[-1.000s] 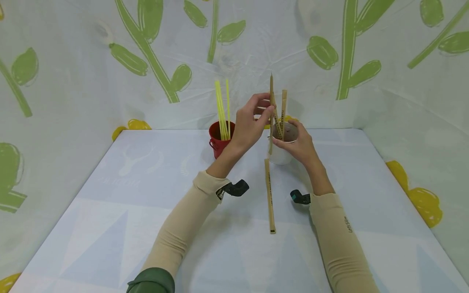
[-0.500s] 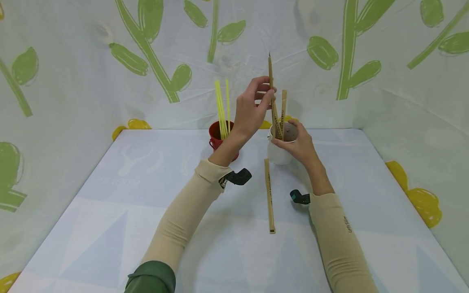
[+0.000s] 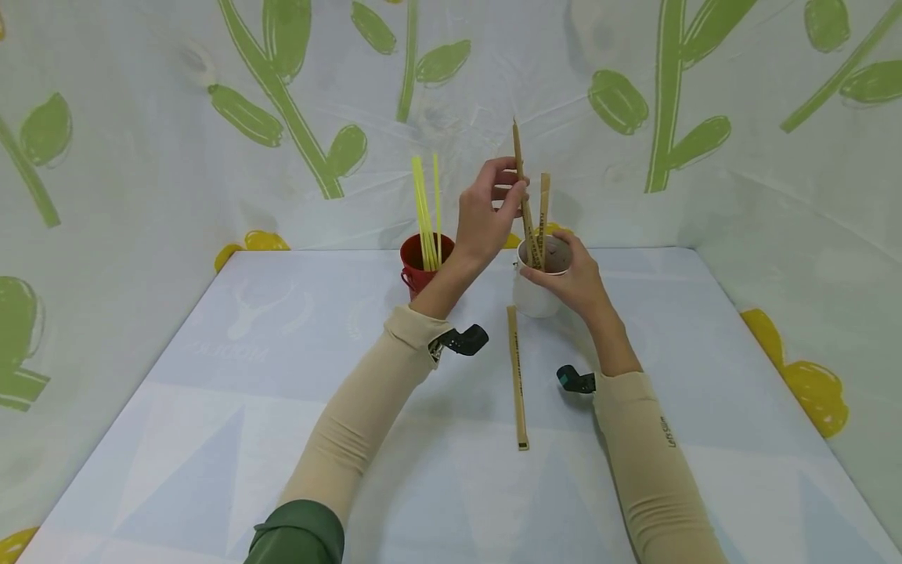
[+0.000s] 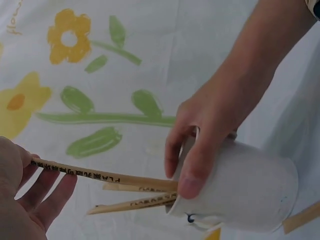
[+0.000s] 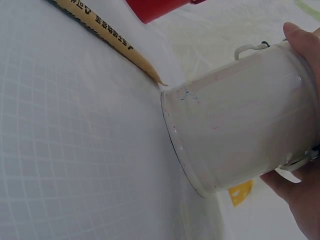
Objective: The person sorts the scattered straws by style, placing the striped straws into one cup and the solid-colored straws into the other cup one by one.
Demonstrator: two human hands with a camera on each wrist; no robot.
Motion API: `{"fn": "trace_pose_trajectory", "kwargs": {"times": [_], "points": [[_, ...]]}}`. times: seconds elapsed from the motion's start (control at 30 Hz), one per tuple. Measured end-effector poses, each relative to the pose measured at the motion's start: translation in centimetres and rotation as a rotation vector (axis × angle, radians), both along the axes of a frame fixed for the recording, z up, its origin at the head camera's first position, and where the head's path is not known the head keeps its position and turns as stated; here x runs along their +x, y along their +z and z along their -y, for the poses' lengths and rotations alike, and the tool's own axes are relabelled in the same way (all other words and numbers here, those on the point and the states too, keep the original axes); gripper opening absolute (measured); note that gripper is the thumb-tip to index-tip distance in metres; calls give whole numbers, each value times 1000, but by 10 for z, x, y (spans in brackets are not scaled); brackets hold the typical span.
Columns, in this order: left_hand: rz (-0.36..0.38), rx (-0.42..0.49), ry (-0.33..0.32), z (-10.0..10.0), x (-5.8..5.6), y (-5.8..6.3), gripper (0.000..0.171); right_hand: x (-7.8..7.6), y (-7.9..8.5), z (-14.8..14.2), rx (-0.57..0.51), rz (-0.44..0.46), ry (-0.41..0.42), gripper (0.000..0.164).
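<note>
In the head view my left hand [image 3: 485,219] pinches a straw in a brown paper wrapper [image 3: 519,157] near its upper part. The lower end of this printed straw [image 4: 100,174] reaches into the mouth of a white bucket [image 3: 538,298], as the left wrist view also shows. Other wrapped straws [image 4: 132,205] lean inside the bucket. My right hand [image 3: 582,280] grips the bucket at its rim, thumb on the near side. The right wrist view shows the bucket's side [image 5: 240,120] and its small handle lugs; the straws' lower ends are hidden inside.
One more wrapped straw [image 3: 517,384] lies on the table [image 3: 282,439] in front of the white bucket. To the left stands a red bucket [image 3: 417,276] holding several yellow straws [image 3: 423,207], partly behind my left forearm. A patterned cloth wall [image 3: 493,78] rises behind the table.
My left hand first raised the wrapped straw from in front of the white bucket, then lowered it slightly, its lower end now in the bucket's mouth. My right hand has stayed on the bucket.
</note>
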State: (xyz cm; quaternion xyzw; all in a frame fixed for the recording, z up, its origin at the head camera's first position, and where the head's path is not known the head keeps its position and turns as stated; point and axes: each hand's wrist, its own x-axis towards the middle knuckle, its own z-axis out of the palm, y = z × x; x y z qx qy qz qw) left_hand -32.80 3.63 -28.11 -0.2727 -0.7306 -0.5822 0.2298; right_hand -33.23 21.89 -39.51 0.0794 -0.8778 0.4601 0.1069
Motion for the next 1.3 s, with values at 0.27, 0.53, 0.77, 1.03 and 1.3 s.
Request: {"fn": "trace_pose_trajectory", "kwargs": {"times": [0.27,0.53,0.77,1.03,1.3], "points": [[26,-34,11,0,-5,-20,31,-1,-1,1,-14,-14,10,96],[62,-44,8,-2,-8,-33,32,-2,-2,0,-23,-20,17,94],[95,-50,21,-5,-10,-44,32,-2,-3,0,-30,-29,21,92],[141,-80,40,-5,-11,-59,33,0,-1,1,-11,-43,15,95],[186,-82,51,-6,-12,-71,31,0,-1,0,-18,-38,16,97]]}}
